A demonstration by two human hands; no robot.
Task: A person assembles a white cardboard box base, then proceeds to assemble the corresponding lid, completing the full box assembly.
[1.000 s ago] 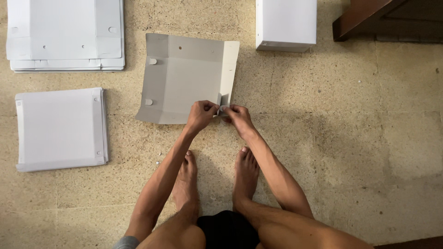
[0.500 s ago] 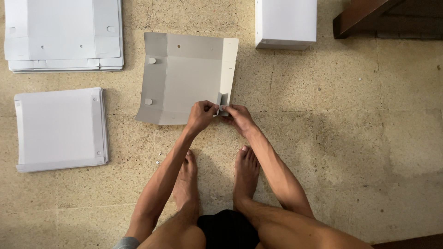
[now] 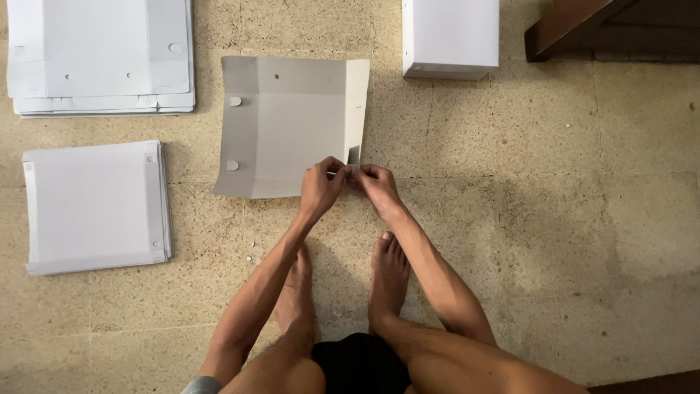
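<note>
Grey card is pinched in both hands. The left hand (image 3: 322, 186) and the right hand (image 3: 373, 182) meet at the near right corner of the card sheet (image 3: 288, 135). Each grip is narrow, with fingertips closed on a small tab (image 3: 354, 155) that sticks up there. The two hands almost touch each other. Both are just as near to the tab, one on each side of it.

From the hands, the sheet spreads away and to the left, flat on the floor (image 3: 554, 219). Its right flap (image 3: 356, 102) is folded up a little and runs straight away from the person. The left flap has two small round tabs on it. The near edge of the sheet is just in front of the bare feet (image 3: 343, 281), and the person squats over them.

Farther out, near the left edge of the floor, lies a flat white folded box (image 3: 95, 208). Beyond it, at the far left corner, is a stack of flat white sheets (image 3: 98, 55). At the far edge, past the right flap, stands a finished white box (image 3: 450, 36). It is well apart from the hands. Dark wood furniture (image 3: 576, 25) shows at the far right corner. The floor is speckled tan stone tile.
</note>
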